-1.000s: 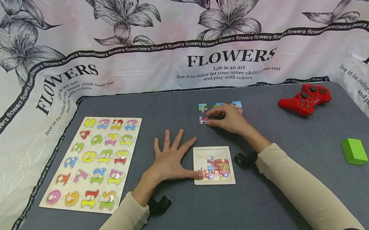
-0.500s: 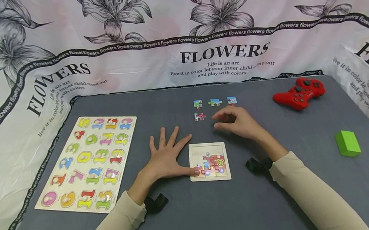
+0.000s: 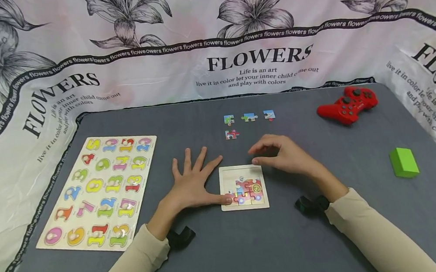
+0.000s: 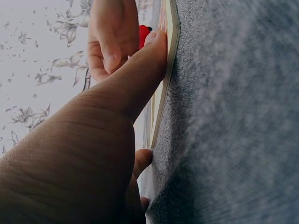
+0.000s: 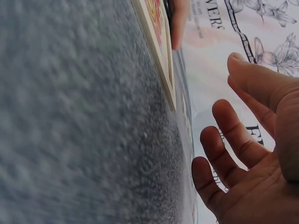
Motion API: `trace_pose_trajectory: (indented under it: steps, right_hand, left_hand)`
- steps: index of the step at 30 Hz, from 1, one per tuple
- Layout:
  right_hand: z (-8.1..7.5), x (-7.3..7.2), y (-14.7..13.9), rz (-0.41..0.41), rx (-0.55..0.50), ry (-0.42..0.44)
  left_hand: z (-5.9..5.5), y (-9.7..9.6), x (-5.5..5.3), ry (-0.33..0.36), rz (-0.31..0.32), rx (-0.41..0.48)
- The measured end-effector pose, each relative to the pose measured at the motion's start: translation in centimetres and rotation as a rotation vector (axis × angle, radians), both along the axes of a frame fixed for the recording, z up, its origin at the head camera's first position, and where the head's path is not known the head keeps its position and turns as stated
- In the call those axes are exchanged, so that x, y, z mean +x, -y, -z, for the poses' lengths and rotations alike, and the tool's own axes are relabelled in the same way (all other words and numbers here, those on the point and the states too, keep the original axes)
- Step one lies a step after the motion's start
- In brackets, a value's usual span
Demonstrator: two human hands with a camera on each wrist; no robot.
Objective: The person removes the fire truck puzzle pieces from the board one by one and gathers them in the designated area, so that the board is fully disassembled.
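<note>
My left hand (image 3: 191, 187) lies with its fingers spread on the grey table, its thumb resting on the lower left of a small wooden puzzle tray (image 3: 241, 170). Interlocked red and blue jigsaw pieces (image 3: 249, 191) fill the lower right part of that tray. My right hand (image 3: 284, 153) hovers near the tray's upper right corner, fingers loosely bent. In the right wrist view nothing shows between its thumb (image 5: 247, 70) and fingers. Beyond the tray lie several loose puzzle pieces: a red one (image 3: 232, 134) below a row of blue-green ones (image 3: 249, 117).
A wooden number board (image 3: 101, 191) with coloured digits lies at the left. A red game controller (image 3: 347, 106) sits at the back right, and a green block (image 3: 404, 162) stands nearer on the right. A flower-printed sheet (image 3: 157, 76) hangs behind the table.
My right hand has left the red loose piece and come back toward the tray, to the right and nearer. My left hand keeps its place on the tray. The head view has shifted slightly.
</note>
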State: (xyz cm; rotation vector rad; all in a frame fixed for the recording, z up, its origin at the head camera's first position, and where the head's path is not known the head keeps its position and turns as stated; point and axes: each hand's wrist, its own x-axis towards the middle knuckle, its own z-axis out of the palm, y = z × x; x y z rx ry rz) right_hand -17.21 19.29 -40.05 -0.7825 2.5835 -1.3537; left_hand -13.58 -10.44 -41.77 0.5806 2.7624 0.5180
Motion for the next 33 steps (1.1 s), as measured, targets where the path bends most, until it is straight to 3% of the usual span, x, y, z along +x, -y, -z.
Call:
trace_pose_trajectory:
  steps: [8,16,24,33]
  right_hand:
    - [-0.1,0.8,0.6,-0.098,0.005,0.004]
    - [0.1,1.5,1.6,-0.207,0.100,-0.055]
    - [0.4,2.2,2.3,-0.249,0.244,-0.086]
    - [0.2,2.6,2.3,-0.273,0.266,-0.095]
  left_hand:
    - [-0.2,0.0,-0.1,0.007,-0.002,0.000]
    - [-0.1,0.0,-0.1,0.002,-0.001,-0.003]
    - [-0.2,-0.1,-0.1,0.002,0.005,-0.006]
    - [-0.3,-0.2,-0.1,-0.004,0.009,-0.008]
